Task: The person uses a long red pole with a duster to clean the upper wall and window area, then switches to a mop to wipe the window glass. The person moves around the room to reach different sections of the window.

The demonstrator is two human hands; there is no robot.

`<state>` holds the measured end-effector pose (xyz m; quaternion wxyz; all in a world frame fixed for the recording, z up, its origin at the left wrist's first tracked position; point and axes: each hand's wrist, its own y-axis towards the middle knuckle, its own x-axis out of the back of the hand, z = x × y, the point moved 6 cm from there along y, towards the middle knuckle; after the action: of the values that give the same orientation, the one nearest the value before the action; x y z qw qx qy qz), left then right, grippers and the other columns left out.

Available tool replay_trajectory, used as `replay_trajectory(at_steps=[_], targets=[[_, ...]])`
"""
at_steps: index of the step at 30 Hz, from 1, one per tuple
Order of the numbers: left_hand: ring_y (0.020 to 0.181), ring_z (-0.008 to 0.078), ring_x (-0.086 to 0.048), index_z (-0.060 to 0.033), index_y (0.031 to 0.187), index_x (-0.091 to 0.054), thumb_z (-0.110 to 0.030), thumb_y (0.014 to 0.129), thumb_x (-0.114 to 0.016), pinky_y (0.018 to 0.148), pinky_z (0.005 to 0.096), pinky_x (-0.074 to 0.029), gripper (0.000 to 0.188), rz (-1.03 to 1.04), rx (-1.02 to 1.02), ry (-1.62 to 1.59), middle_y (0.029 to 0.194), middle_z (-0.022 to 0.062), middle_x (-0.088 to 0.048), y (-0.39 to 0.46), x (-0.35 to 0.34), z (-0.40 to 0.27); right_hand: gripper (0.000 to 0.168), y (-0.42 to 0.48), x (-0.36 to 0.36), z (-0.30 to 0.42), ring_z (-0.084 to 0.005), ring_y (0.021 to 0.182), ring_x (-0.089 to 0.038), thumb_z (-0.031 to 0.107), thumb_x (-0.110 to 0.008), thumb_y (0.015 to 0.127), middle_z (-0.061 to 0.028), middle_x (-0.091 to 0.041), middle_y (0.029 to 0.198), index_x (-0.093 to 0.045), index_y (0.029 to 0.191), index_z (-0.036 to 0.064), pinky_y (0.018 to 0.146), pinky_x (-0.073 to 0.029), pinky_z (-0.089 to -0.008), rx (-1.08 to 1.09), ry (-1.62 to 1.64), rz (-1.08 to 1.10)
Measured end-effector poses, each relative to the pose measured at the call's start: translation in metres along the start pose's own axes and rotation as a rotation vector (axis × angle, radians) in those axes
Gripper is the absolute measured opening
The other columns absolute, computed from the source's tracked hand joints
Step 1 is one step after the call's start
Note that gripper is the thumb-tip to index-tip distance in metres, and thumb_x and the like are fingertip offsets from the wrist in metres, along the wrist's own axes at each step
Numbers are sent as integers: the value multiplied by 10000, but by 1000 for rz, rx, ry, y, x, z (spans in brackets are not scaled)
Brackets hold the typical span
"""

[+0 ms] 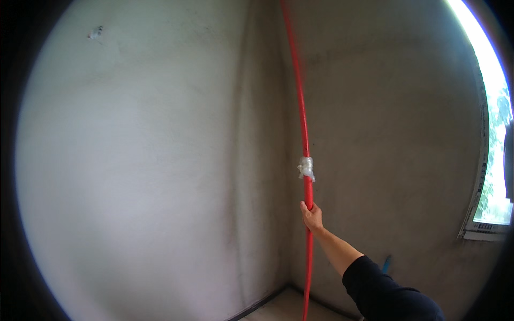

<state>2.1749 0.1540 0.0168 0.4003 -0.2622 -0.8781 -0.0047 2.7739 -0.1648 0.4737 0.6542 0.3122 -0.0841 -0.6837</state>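
Note:
My right hand (312,216) is wrapped around a long red pole (300,94), thumb on its left side. The pole runs nearly upright through the whole view, and both of its ends lie outside the picture. Just above my grip, a bunch of clear plastic wrapping (306,167) encircles the pole. Behind it two plastered walls meet in a corner. My left hand is out of view.
A pale plastered wall (160,160) fills the left side. On the right, a darker wall (381,140) holds a bright window (494,192) with a taped frame. A blue item (386,264) sits low on that wall. Dark strips edge the floor (281,307).

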Motion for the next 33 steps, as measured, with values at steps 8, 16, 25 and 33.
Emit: replay_trajectory(at_steps=[8,16,25,33], targets=[[572,157,-493,-29,1089,-518,-119,741,-606,507,285,-446,370,-81,-397,-79,708,84,-543,159,-65,20,333,52,69,-108,-96,540,-434,367,-557,810,-5,-474,610,-514,900,50,484,-371,-269,-19,-75,34],[505,182,-581,-39,1129,-442,-107,739,-543,380,253,-403,409,410,316,145,690,112,-584,-43,-216,-74,517,48,328,-186,-161,757,-494,445,-655,709,-59,-521,808,-479,935,14,678,-434,-312,66,-283,225],[562,145,-578,-44,1128,-454,-95,767,-531,422,229,-404,373,649,168,205,700,76,-575,29,-276,-128,526,-130,585,-332,-256,1092,-398,300,-627,661,-100,-494,1083,-500,1117,71,902,-319,-385,-717,-1999,968],[595,140,-569,-22,1112,-467,-92,755,-537,510,241,-435,370,748,174,293,708,68,-578,63,-264,-98,211,-197,576,-396,-192,898,-481,220,-627,687,-40,-556,904,-602,886,154,826,-303,-344,-382,-2534,1639]])
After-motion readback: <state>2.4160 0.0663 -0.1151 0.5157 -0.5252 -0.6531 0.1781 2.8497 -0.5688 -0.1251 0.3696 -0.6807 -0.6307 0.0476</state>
